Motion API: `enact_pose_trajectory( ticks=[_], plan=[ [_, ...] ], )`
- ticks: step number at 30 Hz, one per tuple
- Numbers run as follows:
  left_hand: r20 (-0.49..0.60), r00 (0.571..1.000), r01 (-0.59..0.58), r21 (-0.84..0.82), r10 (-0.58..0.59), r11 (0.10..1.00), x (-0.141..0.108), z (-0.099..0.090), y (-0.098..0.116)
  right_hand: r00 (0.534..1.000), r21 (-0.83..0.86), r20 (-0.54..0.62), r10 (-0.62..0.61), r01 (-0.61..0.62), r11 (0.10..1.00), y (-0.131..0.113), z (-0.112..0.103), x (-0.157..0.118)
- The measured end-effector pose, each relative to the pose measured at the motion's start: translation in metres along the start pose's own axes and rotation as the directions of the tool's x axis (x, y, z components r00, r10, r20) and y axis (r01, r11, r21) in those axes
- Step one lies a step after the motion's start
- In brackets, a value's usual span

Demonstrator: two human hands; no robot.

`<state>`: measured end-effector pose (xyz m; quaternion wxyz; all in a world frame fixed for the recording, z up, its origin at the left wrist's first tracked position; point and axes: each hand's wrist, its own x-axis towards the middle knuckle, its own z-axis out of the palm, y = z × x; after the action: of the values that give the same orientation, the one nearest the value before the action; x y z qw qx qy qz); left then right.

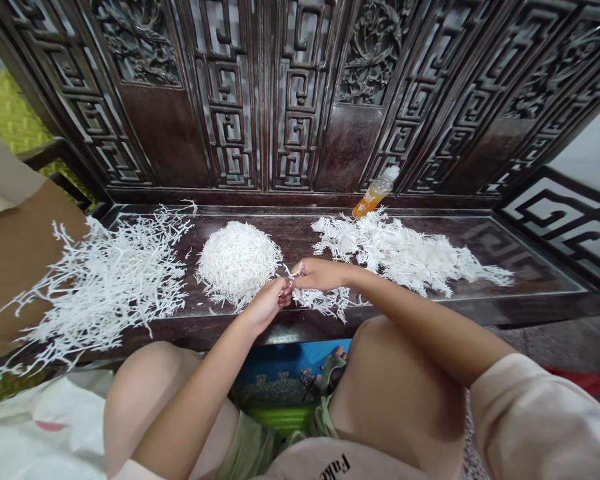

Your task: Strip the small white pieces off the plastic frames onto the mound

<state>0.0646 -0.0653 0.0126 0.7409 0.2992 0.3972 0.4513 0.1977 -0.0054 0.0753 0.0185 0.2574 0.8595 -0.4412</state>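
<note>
My left hand (267, 305) and my right hand (321, 272) meet over the front of the dark wooden bench, fingers closed and nearly touching. Between them is a small white branched piece (295, 272), perhaps plastic; part of it is hidden by the fingers. Just left of the hands lies a rounded heap of short white bits (239, 260). Under and beside my right hand is a small clump of white branched pieces (326, 301). A larger pile of dense white branched pieces (410, 253) spreads to the right, behind my right forearm.
A tangle of thin white branching strips (125, 273) covers the bench's left end and overhangs its front. A bottle of orange liquid (375, 193) stands tilted near the carved wooden backrest (265, 100). A white bag (45, 420) sits at lower left. My knees are against the bench (525, 297).
</note>
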Motion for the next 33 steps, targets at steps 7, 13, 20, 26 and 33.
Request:
enact_pose_trajectory(
  ticks=[7,13,20,26,33],
  plan=[
    [-0.056,0.983,-0.177,-0.042,0.174,0.983,-0.012,0.002,0.026,0.982,-0.186,-0.178,0.069,-0.102,0.977,0.018,-0.016,-0.006],
    [-0.257,0.879,-0.418,-0.015,0.401,0.908,-0.029,-0.032,0.069,0.841,-0.078,-0.472,0.264,-0.338,0.938,0.057,-0.043,-0.034],
    [-0.118,0.99,-0.095,-0.11,0.082,0.989,-0.004,-0.019,0.03,0.933,0.077,-0.295,0.206,-0.191,0.978,0.031,-0.023,-0.021],
    [-0.066,0.997,0.036,-0.147,-0.046,0.988,0.001,-0.014,0.015,0.949,0.101,-0.258,0.18,-0.158,0.982,0.032,-0.016,-0.009],
    [-0.079,0.992,-0.075,0.276,0.101,0.958,-0.002,-0.003,0.002,0.953,0.107,-0.289,0.092,-0.064,0.992,0.025,-0.001,0.002]
  ],
)
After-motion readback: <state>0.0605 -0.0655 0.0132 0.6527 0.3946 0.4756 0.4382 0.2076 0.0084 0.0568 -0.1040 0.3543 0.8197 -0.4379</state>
